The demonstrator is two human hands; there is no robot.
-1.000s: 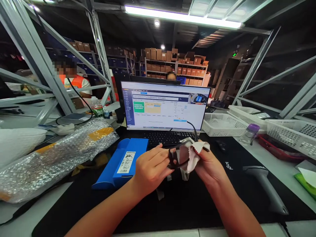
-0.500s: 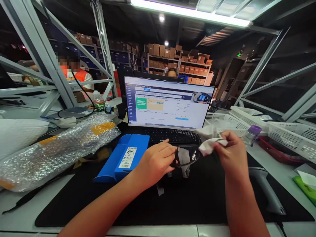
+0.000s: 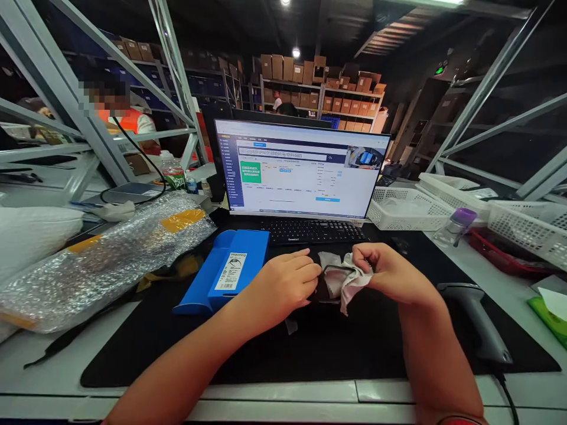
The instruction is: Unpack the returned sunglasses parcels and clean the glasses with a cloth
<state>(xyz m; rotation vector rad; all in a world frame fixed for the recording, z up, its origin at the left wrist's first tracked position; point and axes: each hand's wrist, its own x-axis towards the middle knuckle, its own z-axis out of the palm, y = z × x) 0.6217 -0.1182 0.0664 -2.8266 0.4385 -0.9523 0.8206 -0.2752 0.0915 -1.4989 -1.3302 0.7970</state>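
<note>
My left hand is closed on the left end of a pair of dark-framed glasses, held above the black mat. In my right hand a crumpled pale grey cloth is pinched, and it lies against the right part of the glasses, covering much of them. The fingertips of the left hand are partly hidden behind its back. Just left of that hand lies a blue box with its flap open and a white printed label. A small pale scrap rests on the mat below the hands.
Behind the hands stand a keyboard and a lit monitor. A bubble-wrapped parcel lies left. To the right are a barcode scanner, white baskets and a purple-lidded container. A person in an orange vest is beyond the frame.
My right hand has brought the cloth down and left onto the glasses, from beside them. The left hand keeps its hold. The camera view has tilted downward.
</note>
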